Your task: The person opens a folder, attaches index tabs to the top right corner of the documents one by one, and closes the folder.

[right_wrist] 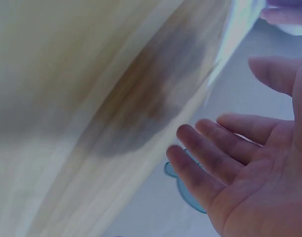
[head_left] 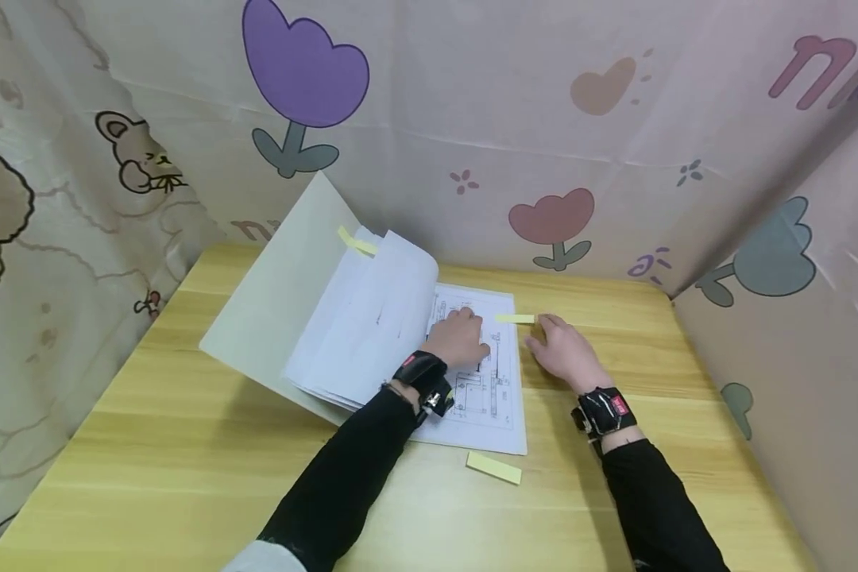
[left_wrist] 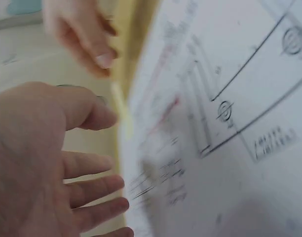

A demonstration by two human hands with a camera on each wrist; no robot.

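An open booklet lies on the table, its pale cover [head_left: 279, 294] and a bundle of turned pages [head_left: 372, 318] tilted up to the left. My left hand [head_left: 456, 340] rests over the printed drawing page [head_left: 472, 405], fingers extended in the left wrist view. A yellow sticky strip [head_left: 515, 318] lies across that page's right edge and sticks out beyond it. At the strip's outer end is my right hand [head_left: 566, 353], its fingers loosely extended and the thumb apart in the right wrist view. Another yellow sticky tab [head_left: 357, 242] is on the turned pages near their top.
A small yellow sticky-note pad [head_left: 494, 468] lies in front of the booklet on the wooden table [head_left: 186, 445]. Printed cloth [head_left: 415, 119] hangs behind the table and along both sides.
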